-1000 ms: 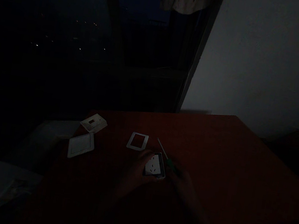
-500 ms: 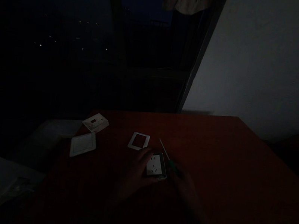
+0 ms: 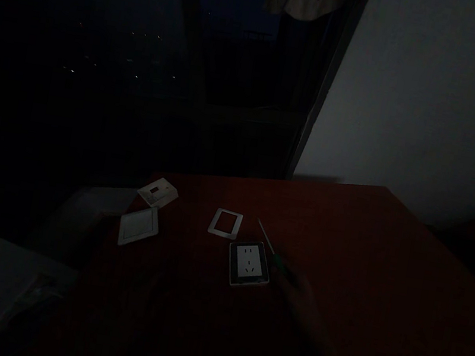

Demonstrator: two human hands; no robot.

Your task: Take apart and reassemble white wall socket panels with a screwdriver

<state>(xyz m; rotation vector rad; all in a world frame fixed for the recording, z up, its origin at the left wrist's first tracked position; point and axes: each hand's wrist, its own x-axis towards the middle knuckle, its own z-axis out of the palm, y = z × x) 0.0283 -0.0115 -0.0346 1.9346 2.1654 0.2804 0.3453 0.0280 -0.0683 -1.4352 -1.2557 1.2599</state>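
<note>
A wall socket point(image 3: 250, 262) with a white slotted middle and a dark surround lies face up on the reddish-brown table. Just right of it, my right hand point(image 3: 298, 293) is closed round a screwdriver point(image 3: 277, 261) with a green handle. The thin shaft points away from me, up and to the left. Beyond the socket lies a white square frame point(image 3: 235, 226) with an open middle. I cannot see my left hand; the near part of the table is very dark.
At the table's left edge lie a white plate point(image 3: 139, 226) and, behind it, a pale box-like piece point(image 3: 158, 192) with a small dark opening. The table point(image 3: 346, 231) meets a window side at the back and a pale wall point(image 3: 423, 111) at the right.
My left hand has let go of the socket and gone out of sight, leaving the whole socket face uncovered. The right hand stays beside it with the screwdriver. The view has shifted slightly.
</note>
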